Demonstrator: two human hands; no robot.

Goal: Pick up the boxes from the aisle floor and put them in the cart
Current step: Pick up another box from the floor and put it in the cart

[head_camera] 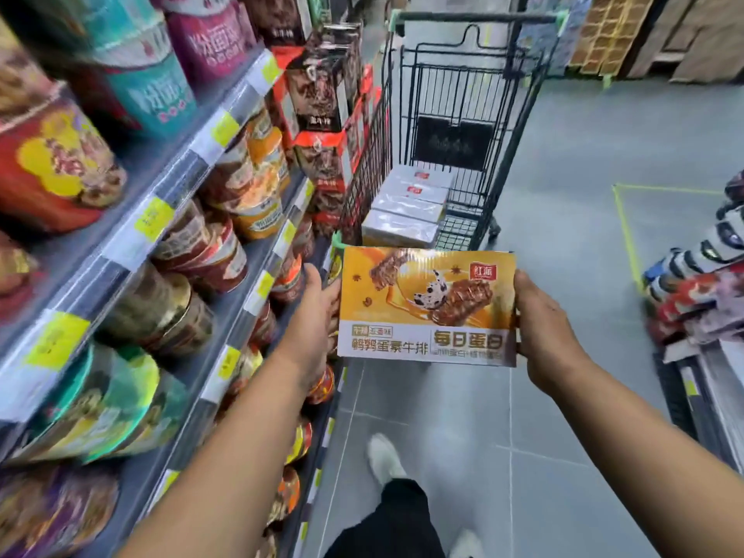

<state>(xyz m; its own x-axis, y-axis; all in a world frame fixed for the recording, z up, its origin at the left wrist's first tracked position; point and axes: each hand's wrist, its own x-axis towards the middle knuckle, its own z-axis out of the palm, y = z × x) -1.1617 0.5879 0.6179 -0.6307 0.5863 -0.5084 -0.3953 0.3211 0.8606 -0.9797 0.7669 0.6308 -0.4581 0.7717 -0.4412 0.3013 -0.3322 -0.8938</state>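
Head view, w/ the shelves (pixel 161 219) of tubs filling our left side and grey aisle floor (pixel 571 203) running ahead. We see no boxes lying on the floor here, tho much of it is out of shot. The cart (pixel 475 18) stands just ahead of us, close beside the shelves, w/ approx. four pale boxes (pixel 406 207) stacked flat in its basket, so that part looks done. One orange box (pixel 426 304) is in the air between us and the cart, face up, not yet in. Our left hand (pixel 314 316) holds its left edge, fingers mostly hidden; our right hand (pixel 543 328) grips the right edge. Left to do, we reckon: lower it in.
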